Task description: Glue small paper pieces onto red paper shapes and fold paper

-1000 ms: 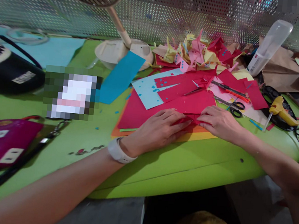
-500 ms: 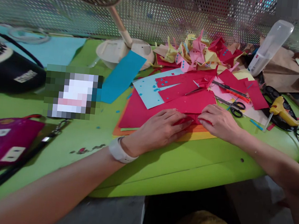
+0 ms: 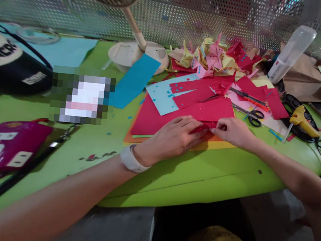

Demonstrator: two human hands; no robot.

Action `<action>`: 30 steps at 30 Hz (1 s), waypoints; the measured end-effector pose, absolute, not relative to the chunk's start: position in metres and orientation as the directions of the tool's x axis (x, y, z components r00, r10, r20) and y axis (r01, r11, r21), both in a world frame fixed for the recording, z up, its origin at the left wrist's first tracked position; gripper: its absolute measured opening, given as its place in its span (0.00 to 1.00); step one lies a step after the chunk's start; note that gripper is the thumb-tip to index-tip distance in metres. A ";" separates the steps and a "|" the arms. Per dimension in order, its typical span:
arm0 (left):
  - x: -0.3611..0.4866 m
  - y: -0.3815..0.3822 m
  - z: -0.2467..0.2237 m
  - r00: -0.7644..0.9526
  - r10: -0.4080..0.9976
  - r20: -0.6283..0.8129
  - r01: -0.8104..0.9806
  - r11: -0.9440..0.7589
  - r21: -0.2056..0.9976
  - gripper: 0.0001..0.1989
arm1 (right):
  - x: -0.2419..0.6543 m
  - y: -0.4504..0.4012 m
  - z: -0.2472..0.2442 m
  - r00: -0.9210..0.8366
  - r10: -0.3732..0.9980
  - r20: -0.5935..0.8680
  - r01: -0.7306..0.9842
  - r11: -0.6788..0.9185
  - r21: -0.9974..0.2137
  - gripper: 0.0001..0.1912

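Note:
Near the table's front edge, my left hand [image 3: 176,135] and my right hand [image 3: 230,131] are closed on a small piece of folded red paper [image 3: 209,125], mostly hidden by my fingers. My left hand wears a white band at the wrist. Beneath both hands lies a stack of coloured sheets, a large red sheet [image 3: 152,117] on top with orange and yellow edges showing below. Cut red strips [image 3: 191,99] and a light blue sheet [image 3: 160,104] sprinkled with small blue bits rest on it, just beyond my hands.
Black-handled scissors [image 3: 254,118], a red cutter knife [image 3: 260,104] and a yellow glue gun [image 3: 305,121] lie to the right. Folded paper figures [image 3: 212,57] pile up behind, beside a fan base [image 3: 118,56]. On the left are a phone [image 3: 84,98], a purple pouch [image 3: 13,142] and a black bottle [image 3: 17,70].
The view has shifted slightly, so things on the left appear a little further right. My right fingers have drawn closer together at the folded red paper; my left hand stays on it.

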State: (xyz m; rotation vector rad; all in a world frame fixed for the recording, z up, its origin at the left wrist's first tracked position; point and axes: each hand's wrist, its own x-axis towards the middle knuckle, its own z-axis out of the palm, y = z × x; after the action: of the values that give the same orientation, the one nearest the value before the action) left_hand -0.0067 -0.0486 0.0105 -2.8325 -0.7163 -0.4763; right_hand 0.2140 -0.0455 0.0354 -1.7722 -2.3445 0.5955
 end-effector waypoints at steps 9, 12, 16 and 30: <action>-0.003 -0.049 0.012 0.838 0.410 0.360 0.488 -0.858 -0.159 0.15 | 0.213 -0.044 0.038 -0.270 0.946 -0.180 0.905 0.185 -0.384 0.11; -0.003 -0.048 0.011 0.834 0.409 0.370 0.491 -0.856 -0.162 0.16 | 0.212 -0.043 0.038 -0.276 0.942 -0.189 0.902 0.185 -0.390 0.09; -0.003 -0.048 0.009 0.837 0.406 0.367 0.488 -0.857 -0.165 0.16 | 0.214 -0.041 0.038 -0.268 0.943 -0.199 0.895 0.166 -0.415 0.08; -0.003 -0.048 0.008 0.827 0.443 0.346 0.498 -0.863 -0.086 0.16 | 0.215 -0.039 0.036 -0.259 0.945 -0.201 0.888 0.151 -0.434 0.09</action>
State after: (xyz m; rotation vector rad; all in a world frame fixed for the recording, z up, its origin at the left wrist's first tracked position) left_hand -0.0033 -0.0485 0.0079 -2.8362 -0.7358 -0.4747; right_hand 0.2152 -0.0393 0.0363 -1.8351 -2.2901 0.7264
